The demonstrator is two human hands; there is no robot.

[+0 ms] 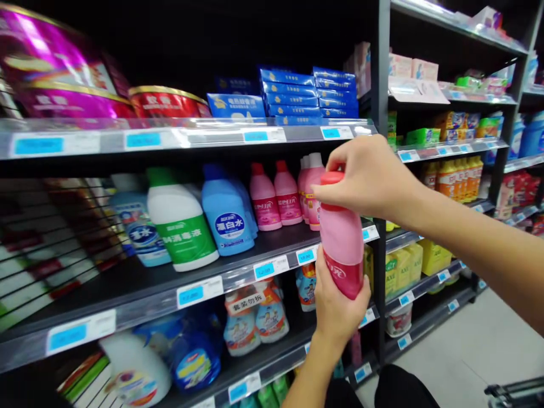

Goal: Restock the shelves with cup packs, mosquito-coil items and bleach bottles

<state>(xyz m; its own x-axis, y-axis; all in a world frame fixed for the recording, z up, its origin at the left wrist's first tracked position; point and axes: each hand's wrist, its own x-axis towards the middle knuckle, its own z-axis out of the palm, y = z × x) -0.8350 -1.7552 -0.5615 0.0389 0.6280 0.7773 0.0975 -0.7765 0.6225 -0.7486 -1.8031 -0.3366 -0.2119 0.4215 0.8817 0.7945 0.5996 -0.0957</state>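
A pink bottle [342, 232] with a red cap [332, 178] is held up in front of the shelves, tilted slightly. My left hand [340, 309] wraps around its lower part from below, over the dark pink label. Up at the top, my right hand [361, 173] grips the red cap with thumb and bent fingers. Two similar pink bottles with red caps [276, 195] stand on the middle shelf behind. Beside them are pink bottles with white caps [313, 190], partly hidden by the held bottle and my right hand.
On the middle shelf [272, 243] stand a blue bottle [227, 209] and a white bottle with a green cap [181, 221]. Blue boxes [293, 93] are stacked above. Spray bottles [195, 362] sit below. A black upright post [382, 283] divides this shelf from the one at right.
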